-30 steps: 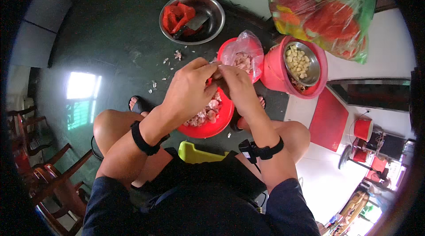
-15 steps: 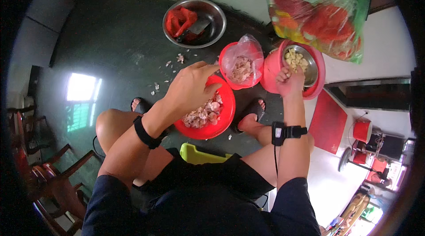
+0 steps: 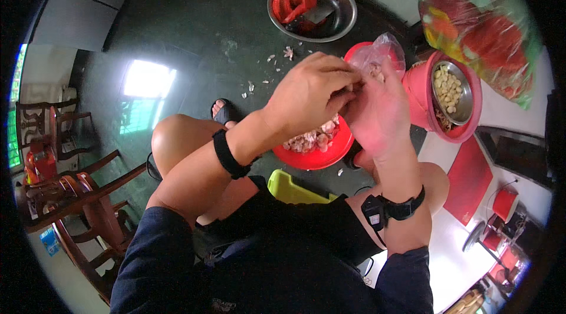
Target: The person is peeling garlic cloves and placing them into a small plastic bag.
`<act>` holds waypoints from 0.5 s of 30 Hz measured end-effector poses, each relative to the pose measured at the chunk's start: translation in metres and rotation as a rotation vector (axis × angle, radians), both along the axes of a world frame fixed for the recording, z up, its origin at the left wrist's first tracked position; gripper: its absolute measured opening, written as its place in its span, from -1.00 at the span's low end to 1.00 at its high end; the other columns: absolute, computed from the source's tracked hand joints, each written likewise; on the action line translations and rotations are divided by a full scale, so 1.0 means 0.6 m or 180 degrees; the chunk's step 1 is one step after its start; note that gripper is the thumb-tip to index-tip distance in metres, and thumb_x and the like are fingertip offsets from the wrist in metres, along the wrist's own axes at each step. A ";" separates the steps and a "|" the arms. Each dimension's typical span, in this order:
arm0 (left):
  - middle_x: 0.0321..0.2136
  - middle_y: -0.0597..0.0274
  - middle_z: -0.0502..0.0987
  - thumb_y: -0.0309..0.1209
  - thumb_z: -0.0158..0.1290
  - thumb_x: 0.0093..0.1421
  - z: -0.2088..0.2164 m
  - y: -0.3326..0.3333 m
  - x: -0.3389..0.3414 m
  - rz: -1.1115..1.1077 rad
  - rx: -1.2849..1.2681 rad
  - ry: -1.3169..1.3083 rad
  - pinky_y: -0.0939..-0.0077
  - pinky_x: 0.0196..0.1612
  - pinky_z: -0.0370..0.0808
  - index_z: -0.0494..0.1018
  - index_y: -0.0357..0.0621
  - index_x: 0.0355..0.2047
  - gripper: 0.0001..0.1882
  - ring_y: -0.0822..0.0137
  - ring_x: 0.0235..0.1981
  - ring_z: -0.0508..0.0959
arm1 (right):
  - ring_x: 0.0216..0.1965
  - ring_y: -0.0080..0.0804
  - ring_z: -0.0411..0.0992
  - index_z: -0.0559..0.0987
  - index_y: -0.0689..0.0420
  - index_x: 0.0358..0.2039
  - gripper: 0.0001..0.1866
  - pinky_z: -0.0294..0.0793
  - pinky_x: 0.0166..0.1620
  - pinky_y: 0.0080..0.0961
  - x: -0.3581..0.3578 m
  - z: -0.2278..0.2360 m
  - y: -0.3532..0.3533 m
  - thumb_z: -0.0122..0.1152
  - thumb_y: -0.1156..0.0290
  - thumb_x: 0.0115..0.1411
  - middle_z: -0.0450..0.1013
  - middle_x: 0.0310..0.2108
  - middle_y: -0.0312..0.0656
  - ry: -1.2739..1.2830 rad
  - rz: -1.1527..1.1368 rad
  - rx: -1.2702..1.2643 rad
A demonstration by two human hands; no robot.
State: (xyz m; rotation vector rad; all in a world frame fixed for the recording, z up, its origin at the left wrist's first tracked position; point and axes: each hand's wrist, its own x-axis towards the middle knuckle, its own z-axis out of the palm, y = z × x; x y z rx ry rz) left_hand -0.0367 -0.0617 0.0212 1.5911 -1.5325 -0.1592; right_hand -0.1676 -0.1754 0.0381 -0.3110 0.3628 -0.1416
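Note:
My left hand (image 3: pixel 309 91) and my right hand (image 3: pixel 380 110) meet in front of me, fingertips together. The left fingers are bent into a pinch, and the right ones close in against them; whatever is between them is too small or hidden to make out. Below them stands a red basin (image 3: pixel 321 160) holding garlic cloves with papery skin (image 3: pixel 312 140). Just beyond my right hand is a second red basin lined with a clear plastic bag (image 3: pixel 389 48), partly covered by the hand. On the right, a steel bowl of peeled garlic cloves (image 3: pixel 448 87) rests in a pink bucket (image 3: pixel 417 102).
A steel basin (image 3: pixel 348 22) at the back holds a red mesh bag (image 3: pixel 292 2) and a cleaver (image 3: pixel 319 14). Scraps of skin (image 3: pixel 288 53) lie on the dark floor. A filled plastic bag (image 3: pixel 471 25) hangs at upper right. Wooden chairs (image 3: pixel 97 202) stand left.
My right hand has come left from the steel bowl of peeled cloves to meet my left hand. The view has turned, so the basins sit farther right and higher.

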 end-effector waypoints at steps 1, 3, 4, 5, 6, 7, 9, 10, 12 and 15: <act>-0.15 0.02 0.63 -0.49 0.26 0.04 -0.001 -0.001 0.007 -0.0021 -0.0067 -0.0060 0.14 0.00 0.57 0.62 -0.21 -0.25 -0.77 -0.06 -0.12 0.60 | 0.06 -0.21 0.46 0.43 0.26 0.16 -0.32 0.42 0.18 -0.28 0.001 0.003 -0.002 -0.19 -0.15 0.45 0.49 0.02 -0.06 0.0108 -0.0036 -0.0188; -0.23 0.00 0.63 -0.47 0.25 0.08 0.015 0.004 0.010 0.0087 -0.0096 -0.0150 0.15 -0.08 0.59 0.61 -0.22 -0.26 -0.81 -0.07 -0.14 0.61 | 0.05 -0.19 0.47 0.42 0.25 0.17 -0.32 0.45 0.14 -0.25 0.002 -0.007 -0.013 -0.18 -0.15 0.45 0.49 0.03 -0.08 -0.0021 0.0087 -0.0042; -0.23 0.00 0.63 -0.47 0.25 0.08 0.018 0.006 0.011 0.0056 -0.0067 -0.0123 0.15 -0.08 0.59 0.61 -0.22 -0.26 -0.81 -0.07 -0.14 0.61 | 0.03 -0.17 0.48 0.41 0.24 0.18 -0.33 0.48 0.09 -0.23 0.001 -0.007 -0.014 -0.18 -0.16 0.45 0.49 0.03 -0.11 -0.0173 0.0225 0.0067; -0.23 -0.02 0.62 -0.46 0.24 0.11 0.017 0.007 0.013 0.0171 0.0328 -0.0073 0.16 -0.09 0.59 0.60 -0.22 -0.26 -0.82 -0.06 -0.15 0.61 | -0.13 -0.14 0.56 0.57 0.20 0.00 -0.43 0.55 -0.04 -0.17 0.000 -0.004 -0.011 -0.11 -0.07 0.44 0.59 -0.11 -0.06 0.0607 0.0168 -0.0412; -0.23 -0.04 0.61 -0.45 0.22 0.14 0.016 0.009 0.017 0.0296 0.0721 -0.0030 0.17 -0.11 0.58 0.59 -0.22 -0.25 -0.82 -0.05 -0.16 0.62 | -0.13 -0.14 0.56 0.57 0.20 0.00 -0.43 0.55 -0.04 -0.17 0.000 -0.019 -0.019 -0.11 -0.07 0.44 0.59 -0.11 -0.06 0.0628 0.0155 -0.0383; -0.30 -0.05 0.61 -0.40 0.20 0.21 0.010 0.005 0.020 0.0473 0.0499 -0.0118 0.23 -0.20 0.59 0.58 -0.23 -0.23 -0.82 -0.02 -0.27 0.65 | -0.22 -0.14 0.59 0.62 0.21 -0.14 -0.51 0.56 -0.10 -0.17 -0.004 -0.046 -0.041 -0.04 0.01 0.40 0.60 -0.22 -0.04 0.1285 0.0606 -0.2524; -0.34 -0.06 0.62 -0.38 0.20 0.24 0.009 0.005 0.020 0.0675 0.0705 0.0147 0.26 -0.25 0.58 0.57 -0.24 -0.23 -0.81 0.02 -0.34 0.66 | -0.31 -0.14 0.61 0.66 0.21 -0.28 -0.57 0.57 -0.16 -0.16 -0.021 -0.083 -0.051 0.04 0.09 0.37 0.62 -0.33 -0.01 0.1919 0.1093 -0.4650; -0.38 -0.07 0.62 -0.35 0.20 0.27 0.008 0.007 0.023 0.0919 0.0892 0.0391 0.28 -0.31 0.58 0.57 -0.25 -0.23 -0.80 0.05 -0.40 0.66 | -0.34 -0.14 0.61 0.66 0.24 -0.36 -0.64 0.57 -0.16 -0.19 -0.027 -0.097 -0.047 0.12 0.18 0.31 0.60 -0.41 0.02 0.2001 0.1265 -0.5424; -0.45 -0.01 0.63 -0.31 0.20 0.31 0.003 0.010 0.029 0.0984 0.0924 0.0471 0.38 -0.37 0.57 0.56 -0.29 -0.22 -0.75 0.23 -0.48 0.66 | -0.38 -0.15 0.62 0.66 0.26 -0.44 -0.70 0.57 -0.16 -0.23 -0.030 -0.105 -0.038 0.21 0.26 0.25 0.58 -0.49 0.06 0.2050 0.1470 -0.6194; -0.43 0.23 0.64 -0.32 0.22 0.31 0.018 0.013 0.025 0.0522 0.1174 0.1688 0.55 -0.38 0.57 0.57 -0.33 -0.23 -0.74 0.49 -0.44 0.64 | -0.36 -0.23 0.62 0.67 0.27 -0.34 -0.79 0.57 -0.16 -0.32 -0.024 -0.084 -0.025 0.31 0.36 0.21 0.61 -0.44 0.01 0.1747 0.1804 -0.5314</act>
